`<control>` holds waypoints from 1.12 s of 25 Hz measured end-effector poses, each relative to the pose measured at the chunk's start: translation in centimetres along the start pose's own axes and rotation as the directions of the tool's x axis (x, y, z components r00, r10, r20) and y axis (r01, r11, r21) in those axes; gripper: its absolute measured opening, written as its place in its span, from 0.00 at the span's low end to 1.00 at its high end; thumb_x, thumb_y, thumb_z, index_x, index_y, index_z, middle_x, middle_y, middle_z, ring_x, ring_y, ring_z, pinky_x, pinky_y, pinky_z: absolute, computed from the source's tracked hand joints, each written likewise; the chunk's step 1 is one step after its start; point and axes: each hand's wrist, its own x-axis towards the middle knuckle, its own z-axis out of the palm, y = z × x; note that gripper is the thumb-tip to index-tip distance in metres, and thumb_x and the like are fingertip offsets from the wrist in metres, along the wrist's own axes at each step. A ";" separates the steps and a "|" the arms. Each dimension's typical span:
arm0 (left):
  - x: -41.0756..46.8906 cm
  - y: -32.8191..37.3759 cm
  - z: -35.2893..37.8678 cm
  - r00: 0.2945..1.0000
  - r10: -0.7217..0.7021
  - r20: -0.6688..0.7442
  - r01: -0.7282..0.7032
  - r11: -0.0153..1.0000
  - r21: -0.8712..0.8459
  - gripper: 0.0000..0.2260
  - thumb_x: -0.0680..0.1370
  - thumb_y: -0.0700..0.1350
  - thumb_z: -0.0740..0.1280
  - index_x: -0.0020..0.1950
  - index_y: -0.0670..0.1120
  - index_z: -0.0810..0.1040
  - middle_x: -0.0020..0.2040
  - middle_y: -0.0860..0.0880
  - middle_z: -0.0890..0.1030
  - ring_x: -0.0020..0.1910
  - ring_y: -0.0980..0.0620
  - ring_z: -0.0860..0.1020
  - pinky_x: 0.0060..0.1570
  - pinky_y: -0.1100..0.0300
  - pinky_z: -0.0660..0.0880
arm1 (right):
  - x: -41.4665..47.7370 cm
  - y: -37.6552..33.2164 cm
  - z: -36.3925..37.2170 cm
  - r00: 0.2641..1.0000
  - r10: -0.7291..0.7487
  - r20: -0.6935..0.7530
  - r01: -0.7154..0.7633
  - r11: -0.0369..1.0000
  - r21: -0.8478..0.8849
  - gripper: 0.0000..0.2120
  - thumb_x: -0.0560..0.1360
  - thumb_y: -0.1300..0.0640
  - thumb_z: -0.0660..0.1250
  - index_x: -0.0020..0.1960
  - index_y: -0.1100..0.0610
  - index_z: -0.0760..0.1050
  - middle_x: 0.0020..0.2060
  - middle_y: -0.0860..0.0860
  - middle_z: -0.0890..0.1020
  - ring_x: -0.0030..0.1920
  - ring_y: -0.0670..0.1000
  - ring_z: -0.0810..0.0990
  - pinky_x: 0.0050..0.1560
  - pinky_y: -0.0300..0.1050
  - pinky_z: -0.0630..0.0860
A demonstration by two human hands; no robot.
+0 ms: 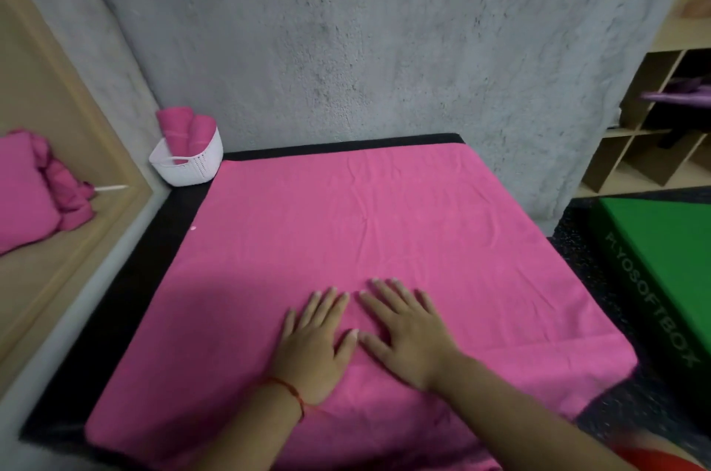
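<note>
Pink towel is spread flat over black mat, its edges within reach. Left hand and right hand are pressed flat, fingers spread, side by side. Rolled towels are held in white basket at far-left corner.

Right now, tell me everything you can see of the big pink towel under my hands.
The pink towel is a large, bright, soft-looking cloth spread flat over a black platform, covering most of it. Faint creases cross its middle, and its near edge runs out of view. The left hand and right hand lie flat on it side by side, fingers straight.
</note>
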 end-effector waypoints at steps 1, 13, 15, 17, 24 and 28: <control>-1.4 0.6 0.1 1.000 0.027 -0.004 -0.027 0.999 0.018 0.31 0.82 0.66 0.47 0.84 0.60 0.52 0.84 0.60 0.50 0.84 0.55 0.48 0.80 0.43 0.49 | -1.4 -0.9 0.8 0.999 -0.035 0.014 0.035 0.999 -0.013 0.39 0.79 0.24 0.36 0.86 0.38 0.50 0.86 0.42 0.50 0.86 0.51 0.47 0.83 0.64 0.49; -13.3 -21.7 -0.6 0.829 -0.541 -0.140 0.535 0.841 -0.082 0.26 0.86 0.58 0.49 0.85 0.55 0.55 0.85 0.53 0.54 0.84 0.49 0.51 0.79 0.40 0.52 | -13.1 16.7 0.4 0.845 0.495 -0.202 -0.502 0.865 0.022 0.35 0.79 0.30 0.32 0.85 0.35 0.43 0.86 0.44 0.49 0.86 0.51 0.48 0.82 0.63 0.50; -14.0 -21.9 -0.5 0.788 -0.601 -0.138 0.586 0.799 -0.133 0.27 0.86 0.58 0.46 0.85 0.52 0.55 0.85 0.52 0.53 0.84 0.48 0.51 0.79 0.39 0.51 | -14.7 17.6 1.0 0.767 0.596 -0.239 -0.585 0.802 0.121 0.30 0.84 0.33 0.39 0.85 0.36 0.48 0.86 0.42 0.51 0.85 0.50 0.48 0.81 0.68 0.47; -14.6 -21.8 0.3 0.749 -0.639 -0.174 0.601 0.766 -0.228 0.29 0.85 0.58 0.43 0.84 0.47 0.58 0.85 0.48 0.56 0.84 0.44 0.52 0.78 0.35 0.54 | -16.1 18.3 2.0 0.689 0.665 -0.288 -0.601 0.746 0.287 0.28 0.86 0.35 0.45 0.85 0.38 0.53 0.86 0.43 0.53 0.85 0.54 0.50 0.81 0.68 0.49; -18.8 -20.3 2.8 0.460 -0.845 -0.274 0.382 0.466 -0.798 0.14 0.78 0.37 0.69 0.62 0.37 0.76 0.59 0.35 0.80 0.57 0.41 0.81 0.57 0.58 0.77 | -18.7 20.2 1.7 0.532 0.846 -0.029 -0.356 0.255 0.899 0.38 0.80 0.50 0.72 0.84 0.56 0.58 0.77 0.57 0.70 0.74 0.59 0.71 0.76 0.59 0.68; -18.4 -20.2 2.3 0.564 -0.820 -0.097 0.335 0.334 -0.881 0.08 0.71 0.29 0.73 0.37 0.37 0.76 0.37 0.43 0.79 0.35 0.59 0.74 0.28 0.68 0.69 | -19.4 21.2 3.5 0.440 0.887 0.144 -0.519 0.121 0.846 0.28 0.68 0.53 0.67 0.62 0.69 0.78 0.50 0.61 0.84 0.46 0.57 0.81 0.49 0.52 0.77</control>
